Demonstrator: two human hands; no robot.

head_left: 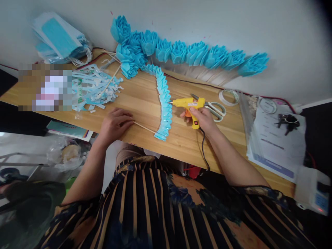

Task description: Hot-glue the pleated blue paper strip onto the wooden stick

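My right hand [201, 119] grips a yellow glue gun [190, 104], a finger by its orange trigger. Its nozzle points left at the edge of a pleated light-blue strip [163, 100], which curves across the table. Whether the nozzle touches the strip, I cannot tell. My left hand [118, 122] pinches a thin wooden stick [144, 127], whose far end meets the near end of the strip. Beyond, the strip runs up to a cluster of blue flowers [129, 57]. White-handled scissors [217, 110] lie just behind the glue gun.
A row of blue flowers on sticks [197, 53] leans along the wall. Cut scraps [95, 88] and a stack of face masks [61, 36] lie left. On the right are a tape roll [229, 97], papers [275, 145] and keys [288, 122]. The glue gun's cord [203, 148] hangs toward the front edge.
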